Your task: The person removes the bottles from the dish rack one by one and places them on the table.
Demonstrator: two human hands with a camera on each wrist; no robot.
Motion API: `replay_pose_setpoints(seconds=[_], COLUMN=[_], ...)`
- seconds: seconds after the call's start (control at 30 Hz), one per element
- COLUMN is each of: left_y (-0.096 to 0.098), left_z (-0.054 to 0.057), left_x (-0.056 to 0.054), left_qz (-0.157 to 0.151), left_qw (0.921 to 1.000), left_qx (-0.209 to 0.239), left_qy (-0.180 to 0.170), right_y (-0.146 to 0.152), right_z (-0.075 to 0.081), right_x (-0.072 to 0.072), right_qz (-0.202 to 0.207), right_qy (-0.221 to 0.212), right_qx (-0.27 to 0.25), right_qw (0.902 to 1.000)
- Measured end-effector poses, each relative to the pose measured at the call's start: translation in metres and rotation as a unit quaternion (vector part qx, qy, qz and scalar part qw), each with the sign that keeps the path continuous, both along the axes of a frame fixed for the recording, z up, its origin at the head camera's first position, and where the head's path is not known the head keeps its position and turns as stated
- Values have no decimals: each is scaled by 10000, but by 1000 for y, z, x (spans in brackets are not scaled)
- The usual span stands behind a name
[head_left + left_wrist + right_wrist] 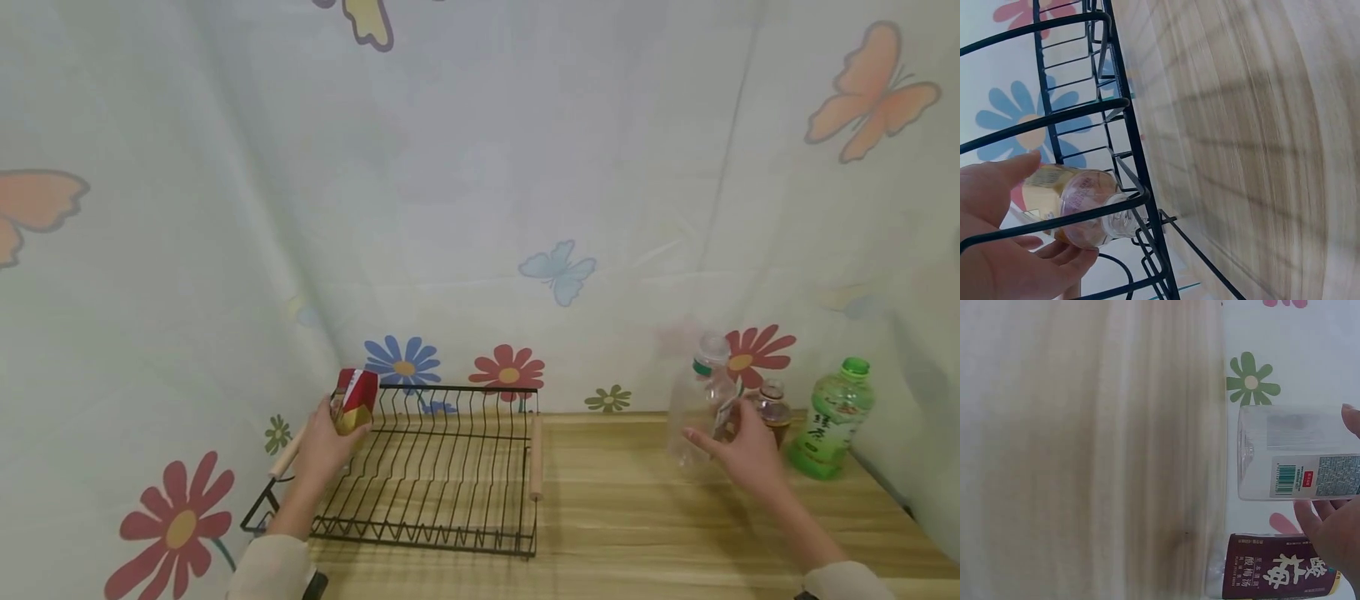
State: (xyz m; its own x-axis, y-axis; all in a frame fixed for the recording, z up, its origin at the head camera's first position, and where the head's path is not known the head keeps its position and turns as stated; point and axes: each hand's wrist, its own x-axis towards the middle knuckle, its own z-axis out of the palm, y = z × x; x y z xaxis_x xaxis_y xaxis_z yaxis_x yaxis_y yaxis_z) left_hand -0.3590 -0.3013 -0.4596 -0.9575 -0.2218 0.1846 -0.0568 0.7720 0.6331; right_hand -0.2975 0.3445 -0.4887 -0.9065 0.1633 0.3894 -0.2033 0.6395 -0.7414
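My left hand (326, 446) holds a clear bottle with a red and gold label (357, 402) at the left end of a black wire dish rack (442, 442). In the left wrist view this bottle (1085, 203) is upside down, its neck among the rack's wires. Over on the right, my right hand (746, 454) grips a clear, see-through bottle (693, 417) that is upright, mouth up. The right wrist view shows the bottle's barcode label (1316, 475), with fingers (1313, 519) around the upper part. Whether its base touches the table, I cannot tell.
A dark-labelled plum juice bottle (1279, 565) stands right beside the right hand, partly hidden by it in the head view. Farther right is a green bottle (832, 421). Wooden handles (536, 458) flank the rack on the wood-grain table (615, 517). A patterned curtain (480, 208) hangs behind.
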Motion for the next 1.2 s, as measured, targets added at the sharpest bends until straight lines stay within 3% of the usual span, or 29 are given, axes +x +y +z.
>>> replay_pose_setpoints(seconds=[0.3, 0.67, 1.2], left_y=[0, 3, 3], left_z=[-5, -3, -1], left_x=[-1, -4, -2], left_qz=[26, -7, 35], left_qw=[9998, 9996, 9999], left_qx=[-162, -245, -73], left_qy=[-84, -107, -116], right_y=[-1, 9, 5], right_z=[-11, -22, -20], right_x=[9, 13, 11], right_qz=[-216, -535, -661], right_qy=[-269, -355, -293], right_qx=[-111, 29, 257], right_qw=[9993, 9979, 9971])
